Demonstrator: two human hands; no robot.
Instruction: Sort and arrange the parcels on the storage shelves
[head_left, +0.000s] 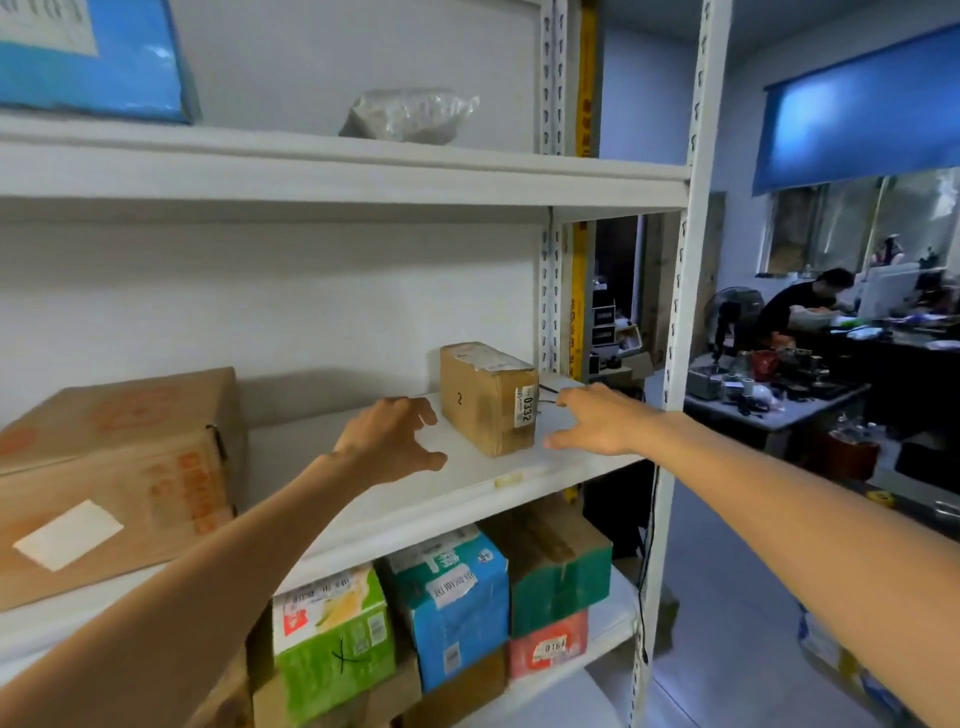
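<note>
Middle shelf (322, 457) of the white storage rack: one small brown cardboard parcel (483, 400) stands upright towards the right end. It is marked "2" on its left face and carries a white label (526, 410) reading "0332" on the near right edge.

My left grip (395, 441) is released, with the fingers spread and loosely curved, and it holds nothing. It hovers just beside the parcel's left face (contact cannot be confirmed from this angle). My right grip (597, 421) is likewise released, the fingers extended and the thumb pointing at the parcel's lower right corner. It is just beside the parcel, and a narrow gap is visible. The parcel sits between the two grips.

Same shelf, far left: a large brown carton (114, 467) with orange print and a white sticker, well apart from the small parcel.

Upper shelf: a clear plastic-wrapped packet (410, 117) and a blue parcel (88, 57).

Lower shelf: a green-and-white carton (332, 639), a blue-and-white carton (452, 603), and a green carton (561, 577) stacked on a red box (548, 649).

Background right: a person (800, 306) seated at a cluttered table (779, 415).
</note>
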